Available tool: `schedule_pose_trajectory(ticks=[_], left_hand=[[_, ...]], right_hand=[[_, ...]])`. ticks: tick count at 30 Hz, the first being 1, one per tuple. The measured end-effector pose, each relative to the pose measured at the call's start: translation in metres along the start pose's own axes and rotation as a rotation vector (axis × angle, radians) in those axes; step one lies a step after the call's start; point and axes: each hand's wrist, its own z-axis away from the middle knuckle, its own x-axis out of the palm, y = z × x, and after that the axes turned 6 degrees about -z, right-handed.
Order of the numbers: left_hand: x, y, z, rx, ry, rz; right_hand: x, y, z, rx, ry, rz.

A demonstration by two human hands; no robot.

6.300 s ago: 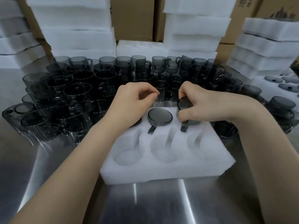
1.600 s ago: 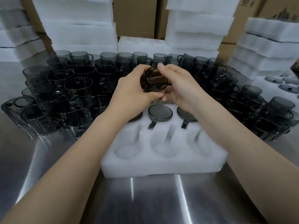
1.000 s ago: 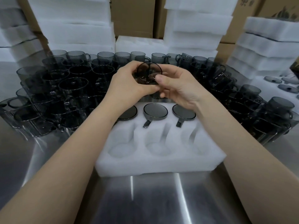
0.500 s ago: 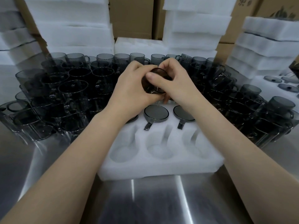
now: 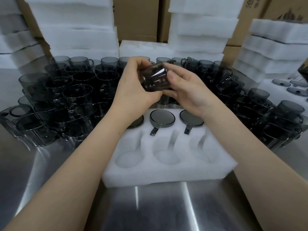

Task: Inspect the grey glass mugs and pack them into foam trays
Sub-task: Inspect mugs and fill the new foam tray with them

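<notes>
A grey glass mug [image 5: 155,77] is held tilted on its side above the far edge of the white foam tray [image 5: 168,167]. My left hand [image 5: 133,90] grips it from the left and my right hand [image 5: 185,90] from the right, thumb on its wall. The tray's far row holds three mugs upside down: one [image 5: 162,117] in the middle, one [image 5: 191,118] on the right, and one [image 5: 136,122] partly hidden under my left wrist. Its near row of three pockets is bare.
Several loose grey mugs [image 5: 66,100] crowd the steel table [image 5: 150,210] left, behind and right of the tray. Stacks of foam trays [image 5: 75,27] and cardboard boxes [image 5: 136,17] stand at the back. A packed foam tray [image 5: 286,87] lies at far right.
Over the last seconds both hands left the tray, picked up a mug and turned it between them. It now lies on its side, wall toward me.
</notes>
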Motion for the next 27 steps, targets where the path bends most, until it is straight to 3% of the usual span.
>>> schedule_pose_trajectory(ticks=[8,16,19,23,27], left_hand=[[0.001,-0.003,-0.001,0.078,-0.139,-0.323],[0.001,0.0,0.0,0.124,-0.134,-0.3],[0.002,-0.001,0.0,0.105,-0.087,-0.284],[-0.001,-0.004,-0.001,0.03,-0.038,-0.167],[-0.001,-0.004,0.0,0.02,-0.028,-0.22]], right_hand=[[0.008,0.004,0.0,-0.116,0.178,0.266],[0.007,0.0,-0.001,-0.103,0.299,0.103],[0.003,-0.002,-0.002,-0.03,0.232,-0.044],[-0.002,-0.004,0.0,0.019,0.001,-0.243],[-0.001,-0.002,-0.001,0.024,-0.025,-0.196]])
